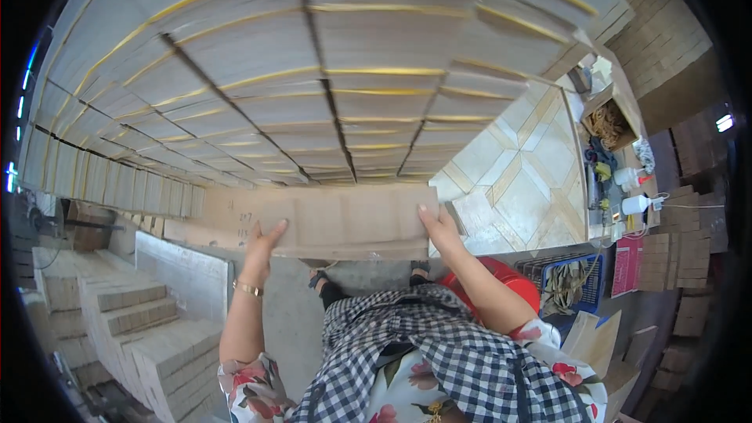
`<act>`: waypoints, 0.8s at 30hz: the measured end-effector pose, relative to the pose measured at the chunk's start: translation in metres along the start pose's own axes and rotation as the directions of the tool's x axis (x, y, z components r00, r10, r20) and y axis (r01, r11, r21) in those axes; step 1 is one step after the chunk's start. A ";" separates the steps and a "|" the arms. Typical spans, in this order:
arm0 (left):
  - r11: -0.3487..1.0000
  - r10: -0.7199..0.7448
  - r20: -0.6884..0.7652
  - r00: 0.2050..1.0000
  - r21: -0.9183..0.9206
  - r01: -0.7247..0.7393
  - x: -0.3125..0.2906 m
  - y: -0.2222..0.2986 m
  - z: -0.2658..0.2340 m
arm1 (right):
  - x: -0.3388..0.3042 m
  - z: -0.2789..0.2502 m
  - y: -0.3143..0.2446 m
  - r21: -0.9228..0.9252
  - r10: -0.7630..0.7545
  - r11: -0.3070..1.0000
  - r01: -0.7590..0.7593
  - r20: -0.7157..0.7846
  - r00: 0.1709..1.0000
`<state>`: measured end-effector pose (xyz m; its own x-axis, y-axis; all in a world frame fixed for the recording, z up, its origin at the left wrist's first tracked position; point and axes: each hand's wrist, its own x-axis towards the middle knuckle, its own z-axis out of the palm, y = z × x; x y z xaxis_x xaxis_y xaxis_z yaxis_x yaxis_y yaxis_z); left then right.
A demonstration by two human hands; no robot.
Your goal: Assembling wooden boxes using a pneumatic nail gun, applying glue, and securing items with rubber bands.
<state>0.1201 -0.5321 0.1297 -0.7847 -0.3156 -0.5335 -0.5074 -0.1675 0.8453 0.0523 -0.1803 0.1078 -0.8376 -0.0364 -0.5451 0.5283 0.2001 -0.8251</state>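
Note:
A brown, slightly blurred board-like block (356, 219) lies crosswise in front of me, at the near edge of a brown surface with handwritten marks. My left hand (262, 249) is at its left end, thumb and forefinger spread against it. At the right end my right hand (440, 231) grips it, with the thumb on top and the other fingers partly hidden. Just beyond the block rises a large stack of pale grey boards (384, 39) in columns, with yellowish lines between layers.
To the right is a patterned tabletop (517, 172) with bottles (636, 204) and a box of tan material (607, 121). A red round stool (501, 282) and blue crate (591, 278) stand below it. Stacked pale blocks (149, 321) and a grey panel (184, 270) occupy the left.

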 end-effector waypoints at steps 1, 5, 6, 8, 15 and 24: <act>0.995 -0.056 -0.024 0.998 -0.086 0.054 0.000 -0.003 -0.007 | -0.004 0.008 -0.008 0.084 -0.063 0.995 0.060 0.027 0.998; 0.995 -0.054 -0.074 0.996 -0.093 0.047 -0.003 0.007 -0.003 | 0.002 0.004 -0.011 0.123 -0.094 0.989 0.079 0.120 0.988; 0.994 -0.106 -0.116 0.988 0.021 0.109 -0.009 0.020 0.006 | 0.002 -0.002 -0.019 0.119 -0.093 0.990 0.077 0.137 0.986; 0.977 -0.151 -0.175 0.973 0.125 0.174 -0.008 0.025 0.010 | -0.002 -0.015 -0.040 0.099 0.109 0.986 -0.132 0.212 0.971; 0.987 -0.106 -0.044 0.993 0.117 0.110 -0.001 0.013 -0.008 | 0.010 -0.010 -0.030 -0.042 0.007 0.999 -0.002 0.124 0.992; 0.961 -0.117 -0.167 0.979 0.229 0.154 -0.016 0.035 -0.005 | -0.002 -0.011 -0.055 -0.136 0.089 0.988 -0.073 0.115 0.989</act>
<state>0.1168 -0.5379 0.1675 -0.6492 -0.4455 -0.6165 -0.6901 0.0042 0.7237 0.0228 -0.1809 0.1559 -0.7658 -0.1311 -0.6296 0.5641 0.3331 -0.7555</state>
